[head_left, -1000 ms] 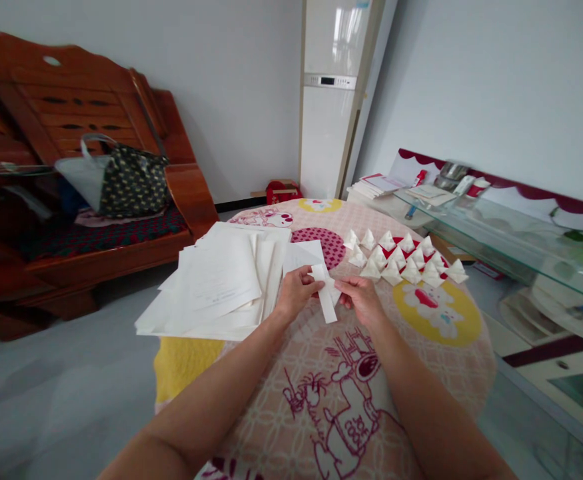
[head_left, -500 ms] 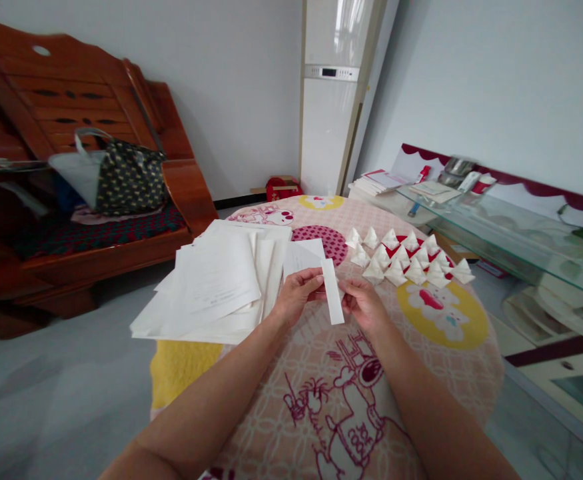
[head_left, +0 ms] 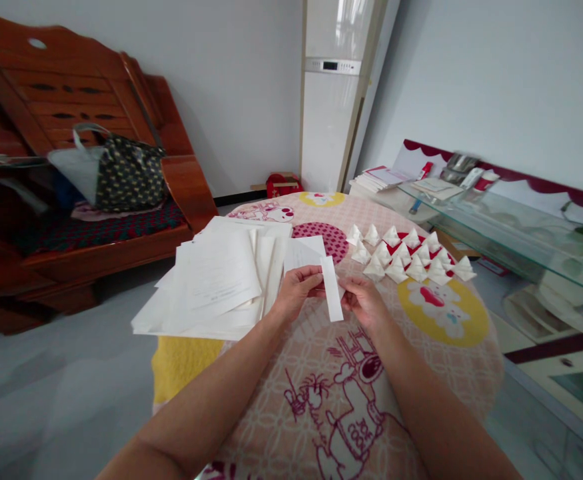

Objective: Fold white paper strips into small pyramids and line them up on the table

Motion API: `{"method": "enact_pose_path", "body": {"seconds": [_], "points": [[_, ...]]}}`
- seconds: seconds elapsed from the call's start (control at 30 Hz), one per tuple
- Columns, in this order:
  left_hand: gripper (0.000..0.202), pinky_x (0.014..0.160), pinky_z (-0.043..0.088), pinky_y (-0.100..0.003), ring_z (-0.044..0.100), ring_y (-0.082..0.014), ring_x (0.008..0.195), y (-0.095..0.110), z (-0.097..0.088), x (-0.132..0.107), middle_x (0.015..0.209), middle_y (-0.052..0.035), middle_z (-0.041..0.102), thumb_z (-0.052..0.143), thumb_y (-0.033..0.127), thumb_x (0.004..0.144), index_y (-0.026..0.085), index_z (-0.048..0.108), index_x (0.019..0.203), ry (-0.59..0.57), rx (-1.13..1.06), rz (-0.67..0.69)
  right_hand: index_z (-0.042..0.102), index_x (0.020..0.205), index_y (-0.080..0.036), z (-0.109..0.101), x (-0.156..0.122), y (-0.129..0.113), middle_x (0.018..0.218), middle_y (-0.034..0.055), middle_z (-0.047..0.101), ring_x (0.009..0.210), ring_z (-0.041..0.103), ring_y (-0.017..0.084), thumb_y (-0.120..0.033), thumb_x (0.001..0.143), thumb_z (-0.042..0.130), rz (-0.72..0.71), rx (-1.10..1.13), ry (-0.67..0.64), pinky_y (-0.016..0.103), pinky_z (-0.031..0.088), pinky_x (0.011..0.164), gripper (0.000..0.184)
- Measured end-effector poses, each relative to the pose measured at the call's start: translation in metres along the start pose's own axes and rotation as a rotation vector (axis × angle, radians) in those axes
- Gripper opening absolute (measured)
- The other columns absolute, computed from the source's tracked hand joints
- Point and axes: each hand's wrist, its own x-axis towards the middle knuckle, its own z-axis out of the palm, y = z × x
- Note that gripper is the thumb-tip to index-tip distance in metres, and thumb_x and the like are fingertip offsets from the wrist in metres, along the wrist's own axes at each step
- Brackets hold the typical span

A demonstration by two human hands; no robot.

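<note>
A narrow white paper strip (head_left: 332, 288) is held upright between both hands over a round table with a pink cartoon cloth (head_left: 331, 400). My left hand (head_left: 296, 290) pinches the strip's left edge near its top. My right hand (head_left: 364, 300) pinches its right edge, fingers closed. To the left lies a loose pile of white paper sheets (head_left: 216, 280). Behind my right hand sit several small folded white paper shapes (head_left: 406, 257) in rows on the cloth.
A wooden bench (head_left: 46, 220) with a dark patterned bag (head_left: 121, 173) stands at left. A tall white cabinet unit (head_left: 334, 93) stands against the back wall, a red box (head_left: 281, 185) at its foot. A glass shelf (head_left: 511, 230) with books and small items runs along the right.
The strip, bent and folded over at its top a second ago, now hangs straight and flat between my fingers. Both hands stayed in place; the view shifted slightly.
</note>
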Motion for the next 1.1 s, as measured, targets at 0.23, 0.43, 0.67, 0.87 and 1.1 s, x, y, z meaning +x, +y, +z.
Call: {"method": "enact_pose_path", "body": {"seconds": [0.23, 0.43, 0.67, 0.87, 1.1], "points": [[0.043, 0.065, 0.057, -0.029, 0.070, -0.0181, 0.066, 0.007, 0.002, -0.002, 0.079, -0.0065, 0.076, 0.080, 0.026, 0.061, 0.011, 0.071, 0.101, 0.032, 0.065, 0.017, 0.064, 0.059, -0.018, 0.003, -0.003, 0.000, 0.049, -0.0001, 0.061, 0.040, 0.049, 0.011, -0.042, 0.054, 0.088, 0.007, -0.068, 0.095, 0.022, 0.030, 0.037, 0.034], [0.037, 0.064, 0.053, -0.025, 0.066, -0.0146, 0.067, 0.005, 0.001, -0.001, 0.076, -0.0021, 0.072, 0.074, 0.017, 0.060, 0.014, 0.067, 0.096, 0.071, 0.220, 0.135, 0.069, 0.061, -0.018, 0.008, -0.006, -0.002, 0.048, 0.0006, 0.061, 0.039, 0.048, 0.011, -0.047, 0.058, 0.085, -0.100, -0.177, 0.135, 0.022, 0.028, 0.036, 0.033], [0.018, 0.048, 0.040, -0.020, 0.050, -0.0083, 0.049, 0.008, -0.003, 0.002, 0.058, 0.0050, 0.056, 0.074, 0.018, 0.063, 0.018, 0.058, 0.070, 0.211, 0.320, 0.263, 0.076, 0.070, -0.020, 0.013, -0.011, -0.001, 0.053, 0.0013, 0.065, 0.045, 0.054, 0.015, -0.041, 0.068, 0.080, -0.288, -0.248, 0.180, 0.024, 0.031, 0.038, 0.022], [0.025, 0.067, 0.049, -0.025, 0.059, -0.0127, 0.065, 0.010, 0.000, -0.001, 0.070, -0.0007, 0.065, 0.075, 0.038, 0.076, 0.014, 0.068, 0.076, 0.082, 0.253, 0.233, 0.078, 0.076, -0.022, 0.009, -0.010, 0.002, 0.059, 0.0012, 0.068, 0.051, 0.060, 0.017, -0.041, 0.074, 0.078, -0.396, -0.352, 0.208, 0.026, 0.041, 0.044, 0.019], [0.045, 0.066, 0.043, -0.025, 0.053, -0.0131, 0.066, 0.011, -0.003, -0.001, 0.070, -0.0014, 0.062, 0.074, 0.058, 0.079, 0.015, 0.067, 0.075, 0.012, 0.182, 0.245, 0.075, 0.067, -0.021, 0.013, -0.021, -0.003, 0.054, -0.0017, 0.058, 0.051, 0.051, 0.013, -0.038, 0.080, 0.075, -0.561, -0.575, 0.135, 0.025, 0.038, 0.050, 0.021]]}}
